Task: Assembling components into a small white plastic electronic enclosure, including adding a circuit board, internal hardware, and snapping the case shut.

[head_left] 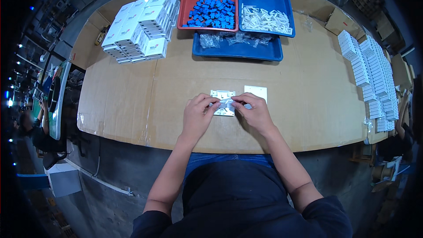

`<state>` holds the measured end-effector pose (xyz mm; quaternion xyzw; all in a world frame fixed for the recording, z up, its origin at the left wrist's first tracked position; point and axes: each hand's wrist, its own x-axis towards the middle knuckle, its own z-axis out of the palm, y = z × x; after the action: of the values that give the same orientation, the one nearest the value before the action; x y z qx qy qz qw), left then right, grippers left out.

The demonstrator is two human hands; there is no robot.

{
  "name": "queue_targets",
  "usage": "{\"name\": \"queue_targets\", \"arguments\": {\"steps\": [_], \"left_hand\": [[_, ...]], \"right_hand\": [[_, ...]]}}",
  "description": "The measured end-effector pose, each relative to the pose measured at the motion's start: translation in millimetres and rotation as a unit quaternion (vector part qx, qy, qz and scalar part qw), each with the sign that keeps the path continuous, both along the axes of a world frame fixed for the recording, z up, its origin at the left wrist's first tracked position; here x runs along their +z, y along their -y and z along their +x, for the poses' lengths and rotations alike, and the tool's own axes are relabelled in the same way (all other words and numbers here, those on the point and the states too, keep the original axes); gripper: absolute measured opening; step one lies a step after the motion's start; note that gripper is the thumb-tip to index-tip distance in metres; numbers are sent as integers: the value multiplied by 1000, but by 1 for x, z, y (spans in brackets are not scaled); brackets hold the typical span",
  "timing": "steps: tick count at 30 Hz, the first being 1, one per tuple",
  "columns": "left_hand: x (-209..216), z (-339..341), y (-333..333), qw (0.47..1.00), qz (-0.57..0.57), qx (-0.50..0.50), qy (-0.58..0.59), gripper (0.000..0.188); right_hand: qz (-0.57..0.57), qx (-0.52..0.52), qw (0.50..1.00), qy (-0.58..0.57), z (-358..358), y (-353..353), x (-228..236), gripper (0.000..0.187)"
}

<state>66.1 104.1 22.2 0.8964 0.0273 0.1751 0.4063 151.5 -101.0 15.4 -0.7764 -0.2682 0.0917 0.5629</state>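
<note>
On the left of the cardboard-topped desk [119, 92] stand stacked white boxes [132, 31]; further right, near the front edge, the left grip [198, 111] pinches one end of a small pale piece [226, 102] between thumb and fingertips. The piece looks whitish, glossy and partly see-through. It sits between the two grips, over the middle of a white plate [224, 113] with small openings and raised details; from where I stand, I can't tell whether it touches the plate. Fingertips cover both its ends, and what shows is too small and blurred for me to make out its exact shape. To its right, the right grip [255, 111] pinches the other end, and its fingers and back hide much of a plain white panel [257, 91] lying on the desk. Rows of white units [374, 79] are stacked at the far right.
</note>
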Motion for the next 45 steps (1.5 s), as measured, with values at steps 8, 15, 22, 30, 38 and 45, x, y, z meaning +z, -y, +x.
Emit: {"name": "queue_targets", "arguments": {"steps": [8, 15, 22, 30, 38, 45], "left_hand": [[-14, 6, -13, 997, 81, -10, -4, 14], [-7, 8, -15, 990, 134, -47, -23, 12], [-6, 7, -21, 988, 123, -84, -44, 14], [4, -3, -19, 985, 126, -117, 25, 20], [-15, -19, -14, 968, 189, -155, 55, 31], [-20, -22, -5, 967, 212, -126, 68, 42]], "right_hand": [[-68, -27, 970, 232, 0, -12, -18, 10], [-123, 9, 963, 241, -2, -8, -2, 11], [-174, 58, 955, 232, -4, -5, 1, 12], [-206, 77, 941, 256, -13, -4, 8, 14], [-196, 65, 941, 267, -23, -3, 1, 15], [-205, 64, 933, 287, -16, -2, 3, 11]]}}
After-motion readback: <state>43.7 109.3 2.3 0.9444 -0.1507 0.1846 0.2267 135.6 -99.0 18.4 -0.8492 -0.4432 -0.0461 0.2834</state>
